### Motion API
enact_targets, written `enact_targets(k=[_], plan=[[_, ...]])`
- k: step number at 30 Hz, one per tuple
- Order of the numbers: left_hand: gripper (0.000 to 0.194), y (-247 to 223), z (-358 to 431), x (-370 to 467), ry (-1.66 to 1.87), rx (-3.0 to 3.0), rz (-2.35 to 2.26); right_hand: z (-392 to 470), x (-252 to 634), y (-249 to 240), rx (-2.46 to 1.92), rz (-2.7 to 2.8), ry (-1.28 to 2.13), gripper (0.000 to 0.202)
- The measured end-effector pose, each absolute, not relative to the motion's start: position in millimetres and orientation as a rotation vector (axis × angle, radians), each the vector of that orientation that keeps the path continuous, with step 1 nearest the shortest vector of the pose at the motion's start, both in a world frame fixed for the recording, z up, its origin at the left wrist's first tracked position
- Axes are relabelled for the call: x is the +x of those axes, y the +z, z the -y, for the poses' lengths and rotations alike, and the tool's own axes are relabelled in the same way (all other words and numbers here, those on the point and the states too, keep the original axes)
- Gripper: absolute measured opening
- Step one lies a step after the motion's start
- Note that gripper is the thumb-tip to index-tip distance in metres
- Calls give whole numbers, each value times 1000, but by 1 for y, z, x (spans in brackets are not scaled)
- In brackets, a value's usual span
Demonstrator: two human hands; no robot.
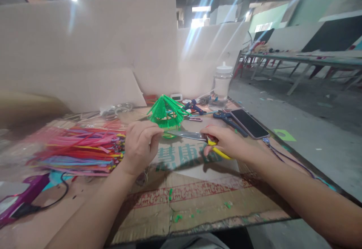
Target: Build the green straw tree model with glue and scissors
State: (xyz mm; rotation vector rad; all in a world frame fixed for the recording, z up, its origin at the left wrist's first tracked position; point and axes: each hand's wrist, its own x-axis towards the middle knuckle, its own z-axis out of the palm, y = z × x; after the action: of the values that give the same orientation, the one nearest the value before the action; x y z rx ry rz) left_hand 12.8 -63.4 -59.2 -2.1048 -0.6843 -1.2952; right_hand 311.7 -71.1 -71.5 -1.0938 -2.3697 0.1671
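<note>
The ragged near edge of a flat cardboard sheet (147, 222) lies closest, its surface creased and dotted with green scraps (178, 217). Above it, the right hand (226, 141) grips yellow-handled scissors (188, 134). Their long axis runs crosswise, handles right and slightly nearer, smooth metal blades pointing left. The left hand's (140, 145) fingertips are pinched narrow at the blade tips; anything between them is too small to tell. Just beyond the blades stands a green model (166, 115) with a ribbed, cone-shaped roof. Bare cardboard gives room between the hands and the near edge. Left of the left hand lie fuzzy-looking coloured strips (85, 149); right of the model, a blue-handled tool (230, 122) and glossy phone (250, 123) lie near the table's right edge. A clear plastic bottle (222, 86) stands upright behind.
</note>
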Motion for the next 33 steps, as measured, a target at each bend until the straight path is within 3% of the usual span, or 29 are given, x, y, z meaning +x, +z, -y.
enact_targets(k=[8,11,16,20,27,33], plan=[[17,-60,64,15,-1332,-2139,744,60,325,-73,-1068,2210,61,47],[3,-56,67,20,-1434,-2315,932,62,324,-74,-1073,2272,-39,50],[15,-50,67,26,-1688,-2767,1451,65,319,-74,-1060,2296,-226,61],[18,-51,63,26,-1791,-2933,1608,65,319,-75,-1059,2300,-238,60],[19,-58,62,31,-1832,-3095,1716,67,316,-75,-1003,2319,-245,57],[19,-50,69,37,-1647,-3196,1872,69,315,-75,-1038,2330,-185,56]])
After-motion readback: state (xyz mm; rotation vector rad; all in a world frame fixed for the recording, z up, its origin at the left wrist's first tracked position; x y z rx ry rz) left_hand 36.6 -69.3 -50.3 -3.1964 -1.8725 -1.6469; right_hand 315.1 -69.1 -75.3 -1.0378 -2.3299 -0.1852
